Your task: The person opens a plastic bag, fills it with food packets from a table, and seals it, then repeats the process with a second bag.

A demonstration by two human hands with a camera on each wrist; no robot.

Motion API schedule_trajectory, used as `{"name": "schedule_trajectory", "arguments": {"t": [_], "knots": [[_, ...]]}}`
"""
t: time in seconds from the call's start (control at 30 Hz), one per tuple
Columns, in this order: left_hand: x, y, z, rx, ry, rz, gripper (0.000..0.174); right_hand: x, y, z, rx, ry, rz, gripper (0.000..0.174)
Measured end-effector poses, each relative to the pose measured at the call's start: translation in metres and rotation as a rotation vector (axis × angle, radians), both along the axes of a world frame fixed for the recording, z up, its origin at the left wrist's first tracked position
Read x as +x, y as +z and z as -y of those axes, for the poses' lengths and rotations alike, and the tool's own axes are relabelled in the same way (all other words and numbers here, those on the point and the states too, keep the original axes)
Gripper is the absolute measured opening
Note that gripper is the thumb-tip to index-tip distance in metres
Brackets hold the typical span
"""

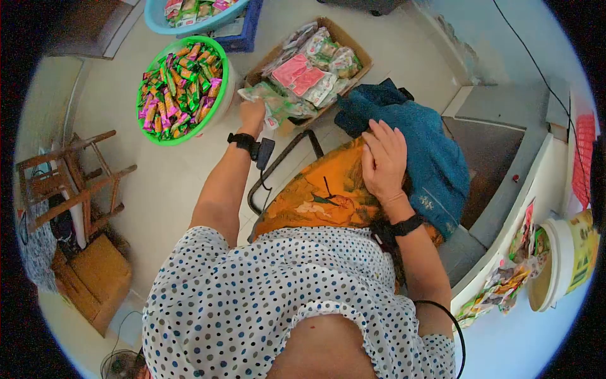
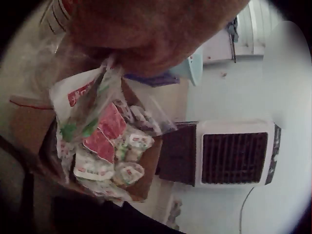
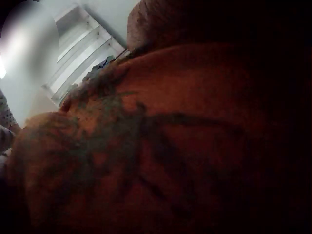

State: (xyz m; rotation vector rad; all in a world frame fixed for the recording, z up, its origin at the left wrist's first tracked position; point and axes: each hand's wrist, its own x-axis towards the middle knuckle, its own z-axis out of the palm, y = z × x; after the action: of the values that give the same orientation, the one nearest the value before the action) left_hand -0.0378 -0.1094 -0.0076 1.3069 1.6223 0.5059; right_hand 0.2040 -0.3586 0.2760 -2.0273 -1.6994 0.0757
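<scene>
My left hand [image 1: 252,115] pinches a clear plastic packet [image 1: 270,104] with green and white print, at the near left side of an open cardboard box [image 1: 346,39]. In the left wrist view the packet [image 2: 80,109] hangs crumpled below the fingers, over the box. Inside the box lie several similar packets [image 1: 325,47] and a pink-red printed one [image 1: 297,74]. My right hand [image 1: 386,161] rests with its fingers extended on orange patterned cloth [image 1: 309,202] over my lap, beside a dark blue cloth [image 1: 435,158]. The right wrist view is dark and mostly shows the orange cloth.
Left of the box stands a green-rimmed tub [image 1: 221,54] full of wrapped snacks. Behind it, a light blue basin [image 1: 151,22] of packets sits by a blue crate [image 1: 252,28]. A wooden stool [image 1: 76,177] is at left, a white bucket [image 1: 555,265] at right.
</scene>
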Motion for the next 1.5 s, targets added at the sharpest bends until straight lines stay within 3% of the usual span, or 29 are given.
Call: {"name": "schedule_trajectory", "arguments": {"t": [0.03, 0.13, 0.37, 1.07, 1.1, 1.2, 1.3, 1.37, 1.43, 1.47, 1.5], "knots": [[0.002, 0.001, -0.002, 0.055, 0.014, 0.0, 0.035, -0.003, -0.002, -0.003, 0.028, -0.073, -0.047, 0.024], [0.012, 0.006, -0.01, 0.136, -0.209, -0.238, 0.033, 0.001, -0.003, -0.005, 0.046, -0.074, -0.064, 0.023], [0.039, 0.0, -0.03, 0.122, -0.398, -0.537, 0.029, 0.001, 0.002, -0.001, 0.017, -0.056, -0.068, 0.024], [0.028, -0.016, -0.052, 0.149, -0.959, -0.965, 0.023, -0.003, 0.012, -0.002, -0.009, -0.045, -0.069, 0.026], [0.015, -0.097, -0.058, 0.13, -0.704, -0.954, 0.03, -0.003, 0.011, -0.003, -0.009, -0.043, -0.072, 0.026], [0.018, -0.081, -0.054, -0.039, -0.513, -0.705, 0.035, -0.002, 0.012, -0.004, -0.014, -0.034, -0.071, 0.025], [0.007, -0.087, -0.072, -0.497, -0.197, -0.123, 0.042, -0.003, 0.012, -0.004, -0.009, -0.034, -0.071, 0.024], [-0.004, -0.092, -0.083, -0.635, -0.135, 0.126, 0.047, -0.003, 0.012, -0.005, -0.006, -0.045, -0.072, 0.024], [-0.01, -0.101, -0.087, -0.489, -0.272, 0.209, 0.049, -0.003, 0.012, -0.003, -0.005, -0.043, -0.065, 0.023], [-0.008, -0.088, -0.073, -0.233, -0.385, 0.263, 0.05, -0.004, 0.011, -0.003, -0.006, -0.039, -0.063, 0.023], [0.0, -0.075, -0.06, -0.19, -0.296, 0.276, 0.052, -0.003, 0.011, -0.003, -0.007, -0.037, -0.064, 0.023]]}}
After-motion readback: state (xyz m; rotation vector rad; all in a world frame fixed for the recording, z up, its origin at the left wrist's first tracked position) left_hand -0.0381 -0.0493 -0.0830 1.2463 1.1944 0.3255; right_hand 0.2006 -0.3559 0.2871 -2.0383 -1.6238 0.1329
